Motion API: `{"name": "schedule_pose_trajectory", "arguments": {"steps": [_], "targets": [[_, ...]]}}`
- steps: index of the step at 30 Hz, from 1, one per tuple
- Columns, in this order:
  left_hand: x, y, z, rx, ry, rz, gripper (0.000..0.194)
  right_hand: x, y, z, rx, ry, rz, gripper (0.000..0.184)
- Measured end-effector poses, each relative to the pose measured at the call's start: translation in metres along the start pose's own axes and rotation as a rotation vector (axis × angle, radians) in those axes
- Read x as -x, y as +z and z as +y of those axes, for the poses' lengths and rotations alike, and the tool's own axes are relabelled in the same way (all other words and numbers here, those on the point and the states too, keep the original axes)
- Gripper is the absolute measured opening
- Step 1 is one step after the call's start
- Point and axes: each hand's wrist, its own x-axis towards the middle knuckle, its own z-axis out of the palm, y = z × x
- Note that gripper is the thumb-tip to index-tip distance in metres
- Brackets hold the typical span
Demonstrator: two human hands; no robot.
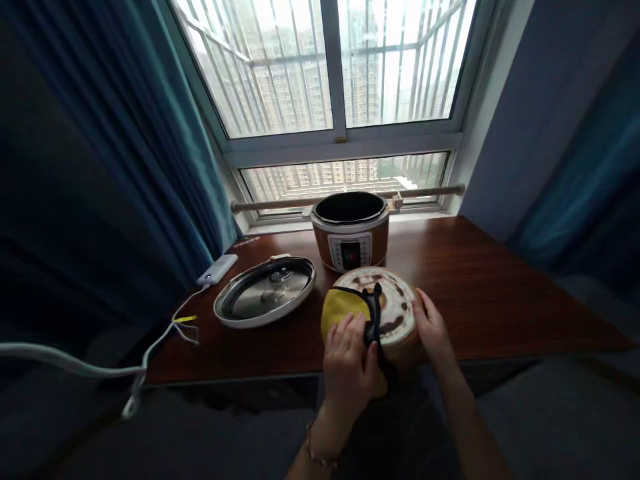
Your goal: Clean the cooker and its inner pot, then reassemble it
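An upturned metal inner pot (393,310) with a stained, scorched bottom rests at the near edge of the brown table (480,287). My left hand (350,360) presses a yellow cloth with black trim (345,308) against the pot's left side, fingers closed on the cloth. On the pot's right side lies my right hand (434,328), fingers curved round its wall. Behind the pot stands an orange electric pressure cooker (351,230), open and without its lid.
The cooker's lid (265,291) lies upside down to the left. A white power bank (217,269) with a white cable (160,340) sits at the table's left corner. Teal curtains (150,133) hang at left and right of the window (330,87).
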Motion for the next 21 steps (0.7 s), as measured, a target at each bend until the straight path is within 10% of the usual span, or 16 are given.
{"name": "schedule_pose_trajectory", "arguments": {"steps": [10,21], "targets": [[-0.088,-0.014,-0.071,0.482,0.02,-0.379,0.024,-0.003,0.002,0.004,0.024,-0.069,0.022,0.064],[-0.125,0.024,-0.114,1.281,-0.686,-0.37,0.037,-0.002,0.007,0.007,-0.003,-0.061,0.06,0.062]]}}
